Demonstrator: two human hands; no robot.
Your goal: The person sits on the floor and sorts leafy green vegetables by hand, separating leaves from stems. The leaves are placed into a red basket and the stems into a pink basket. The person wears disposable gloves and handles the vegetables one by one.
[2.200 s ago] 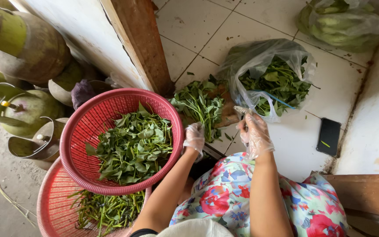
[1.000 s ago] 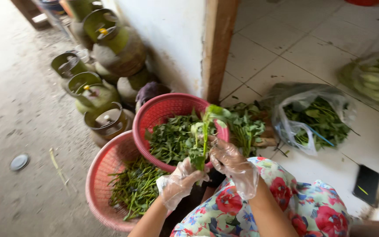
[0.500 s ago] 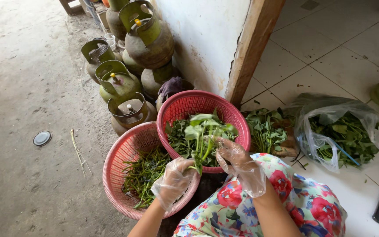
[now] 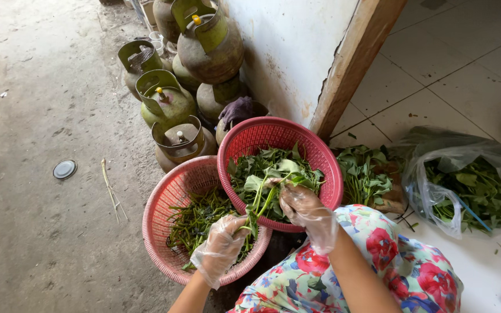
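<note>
A long green leafy stalk [image 4: 262,200] runs slantwise between the two hands, its stem end down at the left hand [image 4: 220,248] and its leafy top up by the right hand [image 4: 304,210]. Both hands wear thin clear plastic gloves and are closed on it: the left pinches the stem, the right grips near the leaves. The stalk hangs over the upper round red plastic basket [image 4: 320,159] of picked leaves; under the left hand sits a lower pink plastic basket [image 4: 163,203] of stems.
</note>
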